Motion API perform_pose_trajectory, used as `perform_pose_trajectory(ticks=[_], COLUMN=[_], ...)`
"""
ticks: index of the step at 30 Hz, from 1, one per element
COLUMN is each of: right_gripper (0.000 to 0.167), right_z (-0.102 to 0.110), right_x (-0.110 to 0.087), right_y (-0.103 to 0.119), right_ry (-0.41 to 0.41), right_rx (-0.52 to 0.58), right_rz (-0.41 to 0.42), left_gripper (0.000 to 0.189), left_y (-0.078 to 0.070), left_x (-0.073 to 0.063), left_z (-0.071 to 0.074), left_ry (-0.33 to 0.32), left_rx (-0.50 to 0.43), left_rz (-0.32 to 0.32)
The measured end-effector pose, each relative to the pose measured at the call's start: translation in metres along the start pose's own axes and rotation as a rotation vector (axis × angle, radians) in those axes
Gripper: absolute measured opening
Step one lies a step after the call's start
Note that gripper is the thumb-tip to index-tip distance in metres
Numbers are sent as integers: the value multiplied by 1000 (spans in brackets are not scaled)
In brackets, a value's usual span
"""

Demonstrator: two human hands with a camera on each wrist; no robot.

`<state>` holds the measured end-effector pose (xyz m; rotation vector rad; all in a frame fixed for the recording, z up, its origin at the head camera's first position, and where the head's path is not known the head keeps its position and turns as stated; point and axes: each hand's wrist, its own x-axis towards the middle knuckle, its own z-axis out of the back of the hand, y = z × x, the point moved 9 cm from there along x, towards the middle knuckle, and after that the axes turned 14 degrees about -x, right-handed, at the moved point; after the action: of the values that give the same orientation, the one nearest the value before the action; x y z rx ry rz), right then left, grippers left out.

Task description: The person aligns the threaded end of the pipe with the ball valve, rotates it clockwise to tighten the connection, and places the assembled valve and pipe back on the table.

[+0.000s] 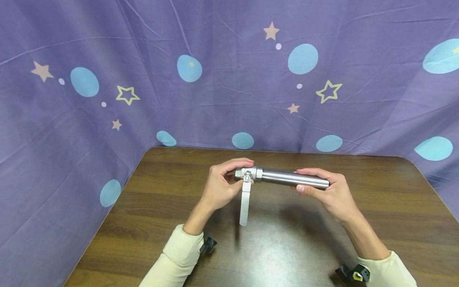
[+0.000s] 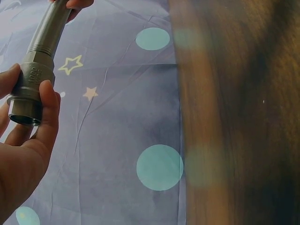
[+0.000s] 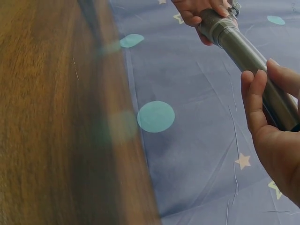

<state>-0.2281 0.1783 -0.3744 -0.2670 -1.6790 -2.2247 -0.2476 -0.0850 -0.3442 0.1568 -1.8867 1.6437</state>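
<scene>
A metal ball valve with a long flat lever handle is joined at its right end to a smooth steel pipe. My left hand grips the valve body, thumb near the lever's pivot and fingers over the top. The lever hangs toward me, across the pipe's line. In the left wrist view, the valve's open end faces the camera between the left thumb and fingers. My right hand holds the far end of the pipe between thumb and fingers. Valve and pipe are held above the table.
The brown wooden table lies beneath both hands. A purple cloth with stars and blue spots hangs along its back and sides. Black camera mounts are on the left wrist and the right wrist.
</scene>
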Motion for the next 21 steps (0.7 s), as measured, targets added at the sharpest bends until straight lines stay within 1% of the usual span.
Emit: perform_pose_trajectory(ticks=[4,10,17,21], right_gripper=[38,36,38,38], right_z=[-1,-1,-4,-4], right_x=[0,0,0,0], right_y=[-1,-1,1,2], right_ry=[4,11,38,48], right_rx=[51,120,244,271], right_rz=[-7,4,28,36], left_gripper=[38,38,37,37], left_y=[1,-1,-4,-5], left_x=[0,0,0,0], left_z=[0,-1,-2,-3], left_ry=[3,7,4,4], left_rx=[4,7,7,6], left_rz=[-1,-8,-19,-28])
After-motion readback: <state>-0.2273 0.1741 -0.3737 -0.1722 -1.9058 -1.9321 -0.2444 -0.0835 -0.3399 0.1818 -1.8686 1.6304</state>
